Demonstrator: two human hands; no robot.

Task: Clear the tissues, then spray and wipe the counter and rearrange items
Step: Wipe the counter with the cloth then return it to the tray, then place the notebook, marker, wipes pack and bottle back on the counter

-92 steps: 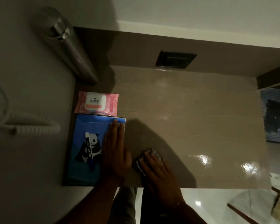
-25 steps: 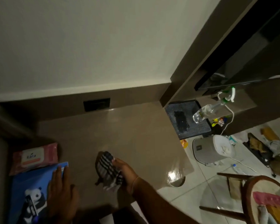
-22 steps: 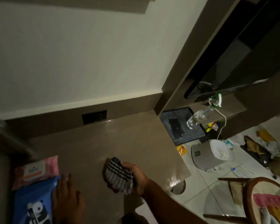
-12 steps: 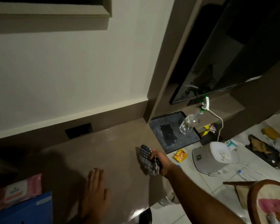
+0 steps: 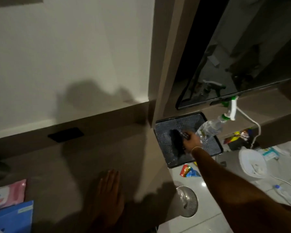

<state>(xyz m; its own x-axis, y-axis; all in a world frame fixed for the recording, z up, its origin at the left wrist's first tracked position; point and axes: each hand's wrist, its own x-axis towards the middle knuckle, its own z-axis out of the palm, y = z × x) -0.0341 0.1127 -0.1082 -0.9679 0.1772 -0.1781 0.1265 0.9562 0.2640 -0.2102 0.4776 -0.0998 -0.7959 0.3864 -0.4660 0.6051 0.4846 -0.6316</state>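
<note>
Reaching past the counter's (image 5: pixel 91 157) right edge, my right hand (image 5: pixel 191 142) grips the striped cloth (image 5: pixel 178 142) closed-fisted over the dark tray (image 5: pixel 208 148), just beside the clear spray bottle (image 5: pixel 210 128) standing there. My left hand (image 5: pixel 110 190) lies flat on the counter, palm down, fingers together, holding nothing. At the far left, the pink wipes pack (image 5: pixel 7 192) sits just behind the blue folder (image 5: pixel 12 217).
</note>
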